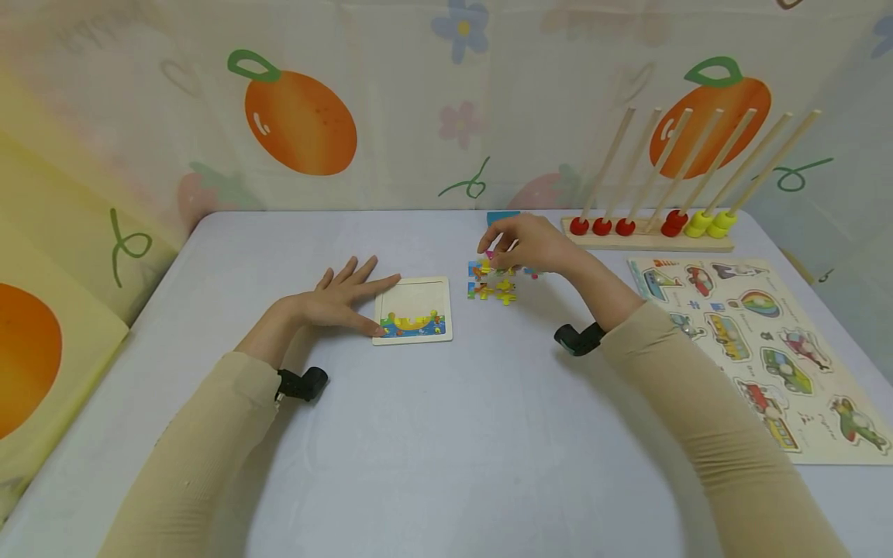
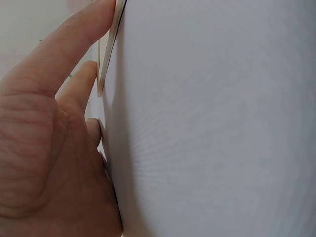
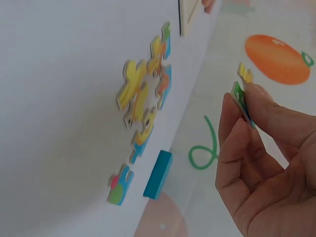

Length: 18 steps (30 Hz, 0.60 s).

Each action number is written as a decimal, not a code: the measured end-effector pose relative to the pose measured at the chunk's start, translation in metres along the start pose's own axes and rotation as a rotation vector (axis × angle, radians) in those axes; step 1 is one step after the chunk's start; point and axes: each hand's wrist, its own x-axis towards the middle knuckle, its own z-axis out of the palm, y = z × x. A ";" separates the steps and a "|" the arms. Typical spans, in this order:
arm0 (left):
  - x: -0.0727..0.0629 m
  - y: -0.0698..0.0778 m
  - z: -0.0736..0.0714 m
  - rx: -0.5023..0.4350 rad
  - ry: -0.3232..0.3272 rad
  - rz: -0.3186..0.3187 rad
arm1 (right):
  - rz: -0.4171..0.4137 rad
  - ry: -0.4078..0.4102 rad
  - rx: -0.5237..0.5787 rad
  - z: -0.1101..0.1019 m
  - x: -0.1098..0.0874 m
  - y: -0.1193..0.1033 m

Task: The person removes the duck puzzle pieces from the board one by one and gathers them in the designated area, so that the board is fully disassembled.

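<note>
A small wooden puzzle tray lies flat on the table, with joined jigsaw pieces along its near side. My left hand is spread out at its left edge; thumb and index finger touch the rim. In the right wrist view, my right hand pinches a green and yellow puzzle piece between thumb and fingers. The head view places this hand above a cluster of loose puzzle pieces, right of the tray. Those pieces, mostly yellow, orange and blue, also show in the right wrist view.
A blue block lies behind the loose pieces. At the back right stands a wooden bead rack with upright rods and red and yellow beads. A vehicle picture board covers the table's right side. A patterned curtain hangs behind.
</note>
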 end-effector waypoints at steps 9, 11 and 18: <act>0.000 0.000 0.000 -0.004 0.004 0.003 | 0.026 -0.012 0.028 -0.013 -0.005 0.012; 0.000 -0.001 0.000 -0.005 0.005 0.003 | 0.037 -0.018 0.035 -0.015 -0.006 0.016; 0.000 -0.001 0.000 -0.005 0.005 -0.001 | 0.078 -0.069 0.087 -0.023 -0.008 0.028</act>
